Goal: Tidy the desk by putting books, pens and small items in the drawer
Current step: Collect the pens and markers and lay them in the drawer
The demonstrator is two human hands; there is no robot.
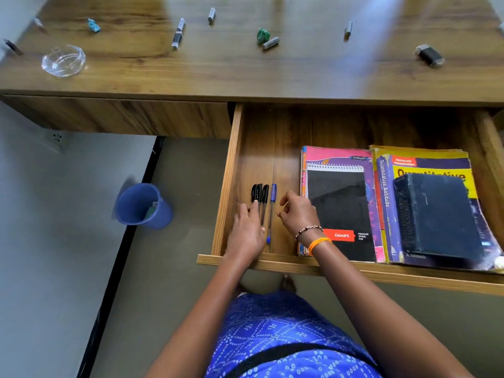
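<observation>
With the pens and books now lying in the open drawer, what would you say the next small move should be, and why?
Probably lift the right hand out of the drawer and reach for the battery beside the green crumpled scrap. The pens lie lined up under the left hand, while several small items remain on the desk.

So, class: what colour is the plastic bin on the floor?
Blue: the round plastic bin shows clearly in the head view.

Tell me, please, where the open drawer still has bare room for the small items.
The drawer floor is bare behind the pens, and behind the spiral pad and books. Its front is crowded: pens, both hands, the stacks.
</observation>
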